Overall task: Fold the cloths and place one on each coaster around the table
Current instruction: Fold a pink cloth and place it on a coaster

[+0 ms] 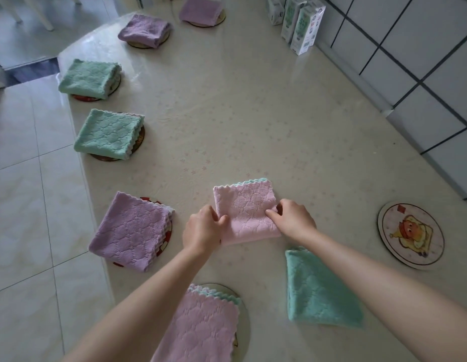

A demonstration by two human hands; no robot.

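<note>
Pink cloth (246, 212) lies flat on the table (253, 113), near the front and in the middle. Both hands hold it: the left hand (201, 229) pinches its left side with bent fingers, and the right hand (292, 218) pinches its right side. Just beside the right arm, a loose green cloth (321, 288) lies right on the table. Further right is a round picture coaster (411, 236) with its cartoon showing. Along the left edge, folded cloths each sit on a coaster of their own: a second pink cloth (201, 325) nearest, then a near purple cloth (130, 231), a near green cloth (108, 133), a far green cloth (90, 78), a far purple cloth (145, 30) and a last purple cloth (201, 9). Tall boxes (302, 24) stand by the tiled wall (422, 48).
</note>
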